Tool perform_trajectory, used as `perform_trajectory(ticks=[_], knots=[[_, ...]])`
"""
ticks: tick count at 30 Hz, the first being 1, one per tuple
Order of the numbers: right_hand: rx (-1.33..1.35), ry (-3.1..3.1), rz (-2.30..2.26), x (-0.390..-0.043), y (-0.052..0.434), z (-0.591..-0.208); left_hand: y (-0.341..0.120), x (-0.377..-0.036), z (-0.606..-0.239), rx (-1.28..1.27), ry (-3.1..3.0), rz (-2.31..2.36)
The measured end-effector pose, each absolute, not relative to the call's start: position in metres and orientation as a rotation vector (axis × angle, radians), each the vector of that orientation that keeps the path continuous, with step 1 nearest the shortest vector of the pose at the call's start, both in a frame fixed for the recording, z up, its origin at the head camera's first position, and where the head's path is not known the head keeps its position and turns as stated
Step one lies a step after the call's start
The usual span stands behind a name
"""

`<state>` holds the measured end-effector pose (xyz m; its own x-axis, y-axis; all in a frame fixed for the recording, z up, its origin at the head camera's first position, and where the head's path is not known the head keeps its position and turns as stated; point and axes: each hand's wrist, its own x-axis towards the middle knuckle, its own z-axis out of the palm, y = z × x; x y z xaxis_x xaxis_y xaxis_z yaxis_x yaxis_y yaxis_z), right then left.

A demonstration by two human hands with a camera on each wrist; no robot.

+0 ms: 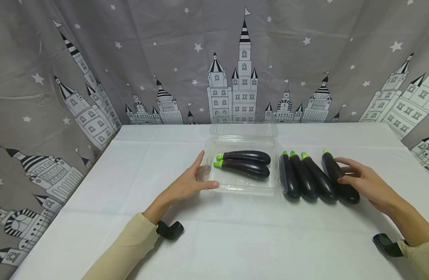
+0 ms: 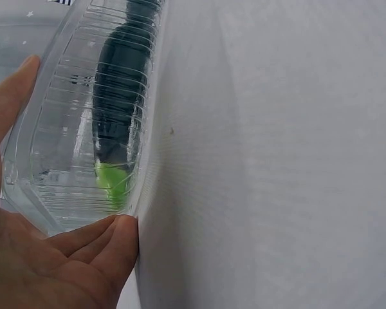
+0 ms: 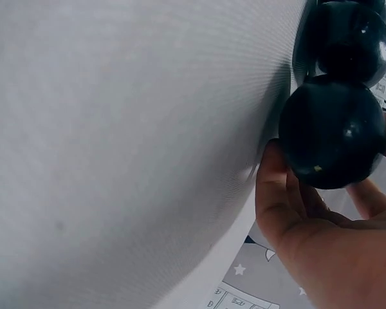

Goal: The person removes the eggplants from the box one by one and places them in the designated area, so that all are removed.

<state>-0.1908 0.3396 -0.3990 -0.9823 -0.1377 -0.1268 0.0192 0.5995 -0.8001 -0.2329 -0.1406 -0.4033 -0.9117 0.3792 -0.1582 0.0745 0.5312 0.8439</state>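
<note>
A clear plastic clamshell box (image 1: pixel 242 188) sits mid-table with two dark purple eggplants (image 1: pixel 247 156) lying inside, green caps to the left. My left hand (image 1: pixel 190 182) rests flat against the box's left wall, fingers straight, thumb at its front corner. In the left wrist view the box wall (image 2: pixel 71 129) is against my left hand (image 2: pixel 45 270), with an eggplant (image 2: pixel 119 84) showing through it. Right of the box several eggplants (image 1: pixel 304 177) lie side by side. My right hand (image 1: pixel 365 182) grips the rightmost eggplant (image 1: pixel 349 192), thumb and fingers round it. In the right wrist view my right hand (image 3: pixel 315 244) cups that eggplant (image 3: pixel 331 132).
A white cloth (image 1: pixel 235 241) covers the table. The box's lid (image 1: pixel 244 129) lies open at the back. A grey curtain with castles (image 1: pixel 232 77) hangs close behind the table. Black wrist mounts (image 1: pixel 170 229) sit at both wrists.
</note>
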Motion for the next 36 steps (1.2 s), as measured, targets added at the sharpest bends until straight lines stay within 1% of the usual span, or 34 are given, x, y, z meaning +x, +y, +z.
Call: perform_trajectory(ticks=[36], knots=[[-0.123, 2.711, -1.2, -0.1889, 0.3388, -0.3997, -0.1414, -0.232, -0.4035, 0.351, 2.457, 1.327]])
